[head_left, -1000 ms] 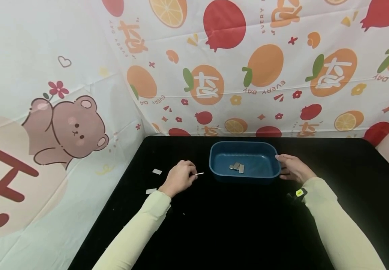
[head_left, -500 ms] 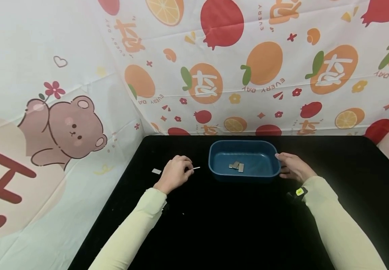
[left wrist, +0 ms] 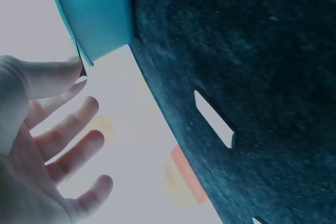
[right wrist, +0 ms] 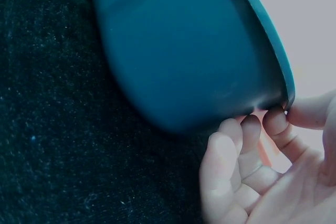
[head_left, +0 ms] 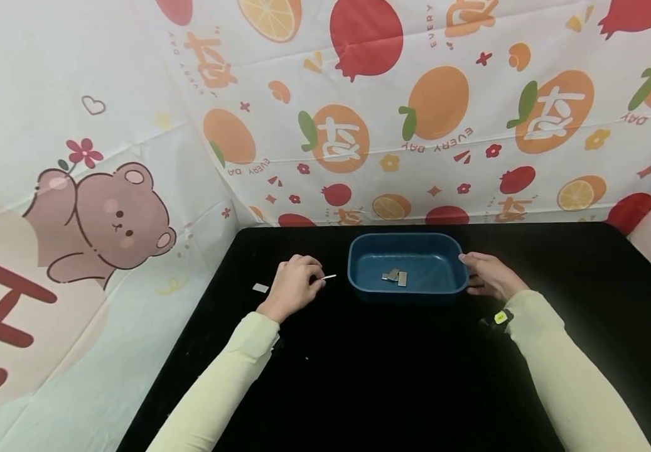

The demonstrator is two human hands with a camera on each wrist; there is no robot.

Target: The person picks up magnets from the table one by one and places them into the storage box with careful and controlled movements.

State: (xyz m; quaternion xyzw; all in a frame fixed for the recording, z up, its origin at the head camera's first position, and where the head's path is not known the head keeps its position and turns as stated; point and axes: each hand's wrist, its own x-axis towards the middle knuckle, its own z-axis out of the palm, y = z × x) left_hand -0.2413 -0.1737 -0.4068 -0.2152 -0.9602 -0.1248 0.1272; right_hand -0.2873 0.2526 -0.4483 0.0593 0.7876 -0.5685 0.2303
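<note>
A fruit-printed cloth [head_left: 381,144], creased and white, is hanging behind the table [head_left: 393,376]. The head view is showing the tabletop as plain black, while both wrist views are revealing a fuzzy, velvety nap. Pale, soft sleeves [head_left: 568,370] are covering both forearms.

On the table's far part, a blue tub [head_left: 432,276] with rounded corners is standing upright. Only the head view is showing its inside; the right wrist view is showing its smooth, curving outer wall. The right hand [head_left: 491,275] is gripping the tub's right end, its thumb resting at the rim and its fingers bending against the outside.

The left hand [head_left: 291,285] is hovering left of the tub, thumb and forefinger pinching a thin strip [head_left: 329,276]; the left wrist view is showing the other fingers spreading apart. Flat gray pieces [head_left: 402,279], metallic-looking and rectangular, are lying clustered inside the tub. A white tile [head_left: 260,288] is lying on the table; the left wrist view is also catching a second tile [left wrist: 257,221] at its bottom edge.
</note>
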